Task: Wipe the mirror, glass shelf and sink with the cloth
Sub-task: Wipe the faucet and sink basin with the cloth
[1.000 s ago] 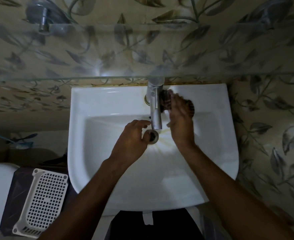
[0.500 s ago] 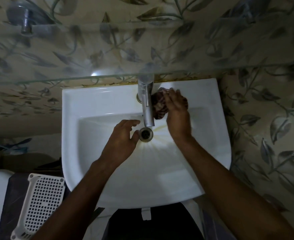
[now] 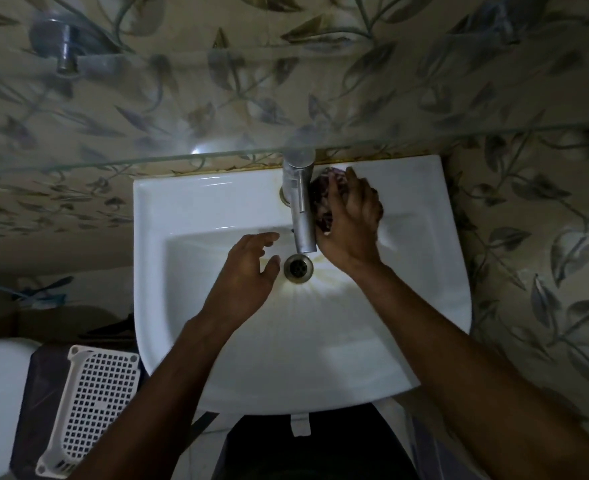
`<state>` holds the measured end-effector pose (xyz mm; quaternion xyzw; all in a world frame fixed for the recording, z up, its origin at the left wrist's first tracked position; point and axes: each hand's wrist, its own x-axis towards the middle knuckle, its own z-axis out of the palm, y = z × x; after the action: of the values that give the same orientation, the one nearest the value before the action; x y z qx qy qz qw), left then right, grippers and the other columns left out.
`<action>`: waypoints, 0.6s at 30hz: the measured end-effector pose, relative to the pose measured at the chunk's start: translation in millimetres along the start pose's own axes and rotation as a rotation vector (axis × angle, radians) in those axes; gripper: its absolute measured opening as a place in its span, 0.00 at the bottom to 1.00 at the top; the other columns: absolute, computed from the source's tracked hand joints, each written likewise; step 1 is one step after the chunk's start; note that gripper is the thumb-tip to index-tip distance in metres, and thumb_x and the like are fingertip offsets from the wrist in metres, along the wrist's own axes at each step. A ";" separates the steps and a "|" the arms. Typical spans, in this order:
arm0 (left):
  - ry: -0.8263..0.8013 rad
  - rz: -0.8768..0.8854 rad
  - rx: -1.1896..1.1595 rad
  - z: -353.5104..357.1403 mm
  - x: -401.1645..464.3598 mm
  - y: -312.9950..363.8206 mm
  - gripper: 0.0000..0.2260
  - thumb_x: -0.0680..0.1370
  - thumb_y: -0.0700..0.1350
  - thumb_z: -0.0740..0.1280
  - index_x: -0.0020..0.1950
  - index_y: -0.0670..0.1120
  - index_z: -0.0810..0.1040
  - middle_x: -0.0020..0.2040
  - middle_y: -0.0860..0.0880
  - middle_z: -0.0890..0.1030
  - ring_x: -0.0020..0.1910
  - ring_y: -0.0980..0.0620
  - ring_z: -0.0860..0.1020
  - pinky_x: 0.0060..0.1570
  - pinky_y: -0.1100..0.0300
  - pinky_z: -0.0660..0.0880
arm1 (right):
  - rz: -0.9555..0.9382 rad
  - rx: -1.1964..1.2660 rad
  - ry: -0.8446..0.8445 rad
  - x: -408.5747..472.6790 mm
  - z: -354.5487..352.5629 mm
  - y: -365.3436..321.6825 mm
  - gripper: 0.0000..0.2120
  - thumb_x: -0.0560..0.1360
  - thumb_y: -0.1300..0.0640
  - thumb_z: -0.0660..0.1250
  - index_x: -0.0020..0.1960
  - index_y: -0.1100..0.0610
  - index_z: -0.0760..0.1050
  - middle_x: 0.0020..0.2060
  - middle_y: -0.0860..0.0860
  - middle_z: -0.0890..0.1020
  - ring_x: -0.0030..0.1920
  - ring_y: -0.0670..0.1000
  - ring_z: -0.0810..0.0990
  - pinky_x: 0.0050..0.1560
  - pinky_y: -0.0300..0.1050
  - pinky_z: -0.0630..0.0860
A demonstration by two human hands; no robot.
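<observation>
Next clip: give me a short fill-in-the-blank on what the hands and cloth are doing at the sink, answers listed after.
1. The right hand presses the cloth onto the sink ledge just to the ____ of the tap.
2. The left hand holds ____.
3. The round metal part in the basin right below the spout is the ____.
4. The white perforated basket stands to the ____ of the sink.

Missing words: right; nothing; drain; left
</observation>
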<state>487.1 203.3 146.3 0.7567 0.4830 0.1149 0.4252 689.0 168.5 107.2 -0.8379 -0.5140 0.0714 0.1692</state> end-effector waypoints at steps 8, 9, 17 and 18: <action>0.089 -0.012 -0.031 -23.4 1.4 -12.0 0.18 0.80 0.43 0.67 0.69 0.51 0.73 0.61 0.53 0.77 0.54 0.56 0.76 0.55 0.59 0.74 | 0.126 0.083 0.210 15.9 -9.7 63.0 0.19 0.79 0.57 0.66 0.69 0.58 0.75 0.68 0.62 0.71 0.68 0.63 0.66 0.68 0.58 0.68; 0.086 -0.012 -0.027 -22.8 1.3 -12.3 0.18 0.80 0.43 0.67 0.69 0.51 0.73 0.61 0.53 0.77 0.55 0.56 0.76 0.56 0.59 0.75 | 0.135 0.041 0.246 18.1 -9.1 63.9 0.19 0.77 0.60 0.66 0.68 0.59 0.75 0.67 0.63 0.72 0.66 0.65 0.68 0.67 0.60 0.70; 0.076 -0.023 -0.032 -14.9 4.5 -9.2 0.18 0.80 0.43 0.66 0.69 0.50 0.73 0.61 0.54 0.76 0.55 0.56 0.76 0.55 0.59 0.75 | -0.112 0.027 0.153 -3.7 5.8 6.8 0.23 0.78 0.48 0.62 0.72 0.52 0.73 0.70 0.60 0.71 0.68 0.65 0.68 0.71 0.59 0.64; 0.073 -0.029 -0.037 -14.8 4.5 -9.1 0.18 0.80 0.43 0.66 0.69 0.50 0.73 0.61 0.54 0.76 0.55 0.56 0.76 0.55 0.59 0.75 | -0.157 0.050 0.173 0.4 2.3 17.2 0.21 0.79 0.50 0.62 0.71 0.53 0.74 0.69 0.59 0.73 0.67 0.63 0.70 0.69 0.58 0.65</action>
<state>474.9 216.5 147.4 0.7369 0.5070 0.1453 0.4227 703.0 162.2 98.9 -0.7936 -0.5596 -0.0019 0.2390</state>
